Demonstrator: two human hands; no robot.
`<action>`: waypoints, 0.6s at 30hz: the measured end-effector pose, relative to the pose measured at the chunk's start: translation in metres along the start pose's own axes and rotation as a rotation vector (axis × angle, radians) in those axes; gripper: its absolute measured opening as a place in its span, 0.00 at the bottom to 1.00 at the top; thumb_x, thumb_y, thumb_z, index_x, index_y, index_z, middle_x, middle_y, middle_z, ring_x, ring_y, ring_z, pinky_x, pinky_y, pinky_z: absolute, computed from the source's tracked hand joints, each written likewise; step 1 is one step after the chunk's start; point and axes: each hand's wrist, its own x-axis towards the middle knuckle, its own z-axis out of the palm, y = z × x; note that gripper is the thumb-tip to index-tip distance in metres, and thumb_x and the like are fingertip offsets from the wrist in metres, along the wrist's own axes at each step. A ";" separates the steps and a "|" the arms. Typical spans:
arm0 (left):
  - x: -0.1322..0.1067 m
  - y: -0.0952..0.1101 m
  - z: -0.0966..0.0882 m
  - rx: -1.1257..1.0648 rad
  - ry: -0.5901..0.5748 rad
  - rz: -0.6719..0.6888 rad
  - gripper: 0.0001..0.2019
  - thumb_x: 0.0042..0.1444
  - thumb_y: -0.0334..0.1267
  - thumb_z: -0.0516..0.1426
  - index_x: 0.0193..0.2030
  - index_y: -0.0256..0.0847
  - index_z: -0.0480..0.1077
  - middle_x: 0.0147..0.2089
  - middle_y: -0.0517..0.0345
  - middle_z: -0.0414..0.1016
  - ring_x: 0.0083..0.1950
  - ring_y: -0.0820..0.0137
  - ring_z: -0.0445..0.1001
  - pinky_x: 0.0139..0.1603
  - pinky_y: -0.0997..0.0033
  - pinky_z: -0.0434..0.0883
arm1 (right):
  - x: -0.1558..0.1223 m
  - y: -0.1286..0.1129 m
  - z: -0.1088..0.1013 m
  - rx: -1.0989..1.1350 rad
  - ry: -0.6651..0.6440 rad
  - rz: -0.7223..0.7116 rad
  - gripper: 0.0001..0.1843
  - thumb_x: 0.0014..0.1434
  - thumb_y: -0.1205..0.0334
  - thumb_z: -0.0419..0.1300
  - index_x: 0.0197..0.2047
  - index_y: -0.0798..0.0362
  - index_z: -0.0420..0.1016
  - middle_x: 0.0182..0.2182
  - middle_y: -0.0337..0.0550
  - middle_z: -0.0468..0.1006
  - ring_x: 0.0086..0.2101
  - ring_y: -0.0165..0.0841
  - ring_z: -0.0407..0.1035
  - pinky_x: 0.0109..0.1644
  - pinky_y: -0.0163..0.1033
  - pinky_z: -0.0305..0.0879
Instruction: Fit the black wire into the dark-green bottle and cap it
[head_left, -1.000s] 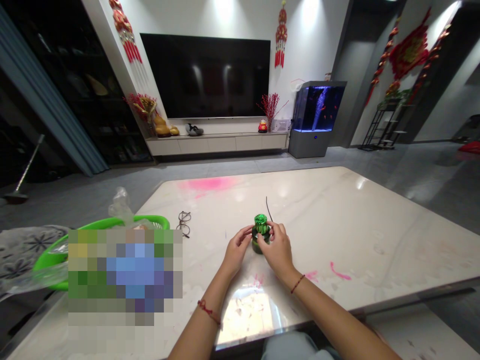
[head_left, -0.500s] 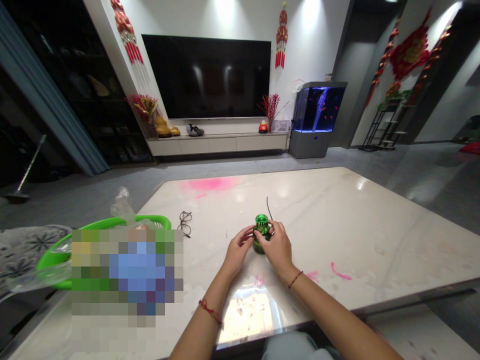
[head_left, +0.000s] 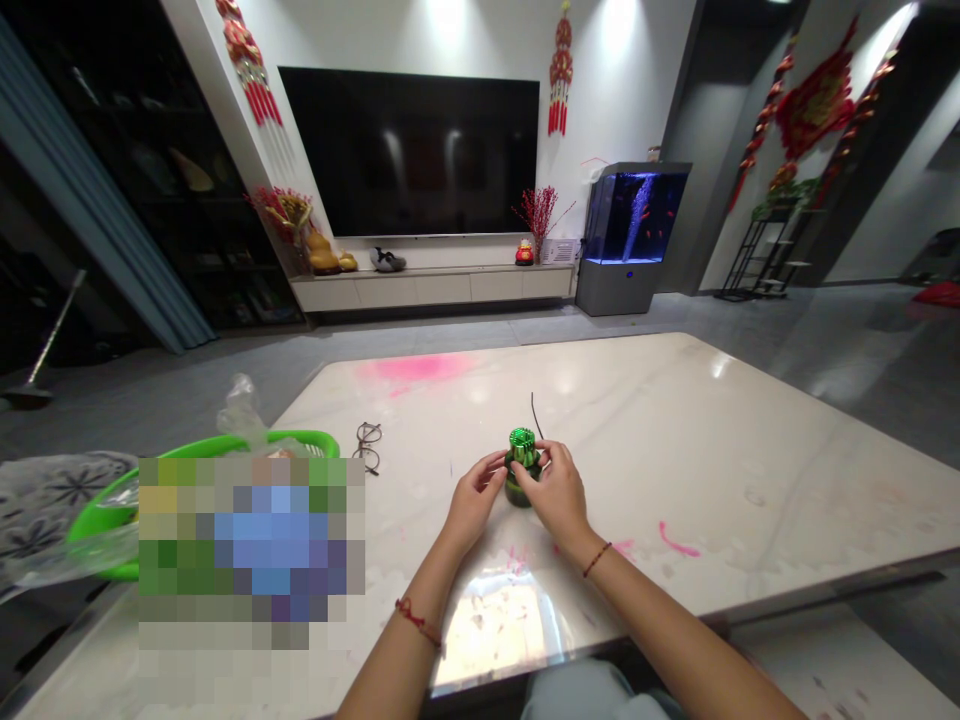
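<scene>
Just glossy ribbed green jar [head_left: 522, 442]

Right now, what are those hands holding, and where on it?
The left hand and right hand hold a green jar from both sides, around its middle, just below its ribbed top.
</scene>
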 end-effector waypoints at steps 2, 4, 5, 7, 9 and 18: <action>0.000 0.001 0.000 -0.004 0.002 -0.001 0.18 0.51 0.42 0.57 0.49 0.39 0.69 0.50 0.49 0.73 0.52 0.64 0.71 0.55 0.62 0.66 | 0.000 0.001 0.001 0.015 0.000 -0.010 0.15 0.47 0.56 0.58 0.38 0.52 0.67 0.31 0.39 0.67 0.31 0.33 0.65 0.34 0.36 0.63; 0.000 0.002 0.001 -0.007 0.005 -0.001 0.18 0.51 0.42 0.57 0.49 0.40 0.69 0.51 0.50 0.73 0.52 0.64 0.71 0.55 0.62 0.66 | 0.001 0.003 0.001 0.027 0.006 -0.029 0.15 0.47 0.57 0.58 0.39 0.52 0.68 0.31 0.39 0.67 0.31 0.32 0.66 0.34 0.36 0.63; -0.001 0.002 0.001 -0.006 0.006 -0.001 0.18 0.51 0.42 0.57 0.49 0.40 0.69 0.51 0.50 0.73 0.52 0.64 0.71 0.55 0.62 0.66 | 0.001 0.004 0.002 0.028 0.009 -0.037 0.15 0.47 0.57 0.58 0.39 0.52 0.68 0.31 0.39 0.68 0.30 0.32 0.66 0.33 0.36 0.64; -0.001 0.003 0.001 0.000 0.007 -0.002 0.18 0.51 0.43 0.57 0.49 0.40 0.69 0.51 0.50 0.73 0.52 0.64 0.71 0.55 0.63 0.66 | 0.001 0.005 0.002 0.024 0.011 -0.051 0.15 0.47 0.58 0.58 0.40 0.52 0.69 0.31 0.39 0.68 0.29 0.31 0.65 0.31 0.35 0.64; -0.001 0.003 0.001 0.003 0.009 -0.002 0.18 0.51 0.43 0.57 0.49 0.40 0.69 0.51 0.50 0.73 0.53 0.64 0.71 0.55 0.63 0.66 | 0.001 0.006 0.002 0.019 0.002 -0.060 0.15 0.48 0.58 0.57 0.41 0.52 0.70 0.31 0.39 0.68 0.27 0.30 0.65 0.30 0.35 0.64; -0.001 0.003 0.001 0.005 0.009 -0.001 0.18 0.51 0.43 0.57 0.49 0.40 0.69 0.51 0.50 0.73 0.52 0.64 0.71 0.55 0.62 0.66 | 0.003 0.008 0.000 -0.042 -0.062 -0.095 0.18 0.49 0.58 0.55 0.44 0.54 0.69 0.31 0.40 0.67 0.28 0.31 0.64 0.31 0.36 0.64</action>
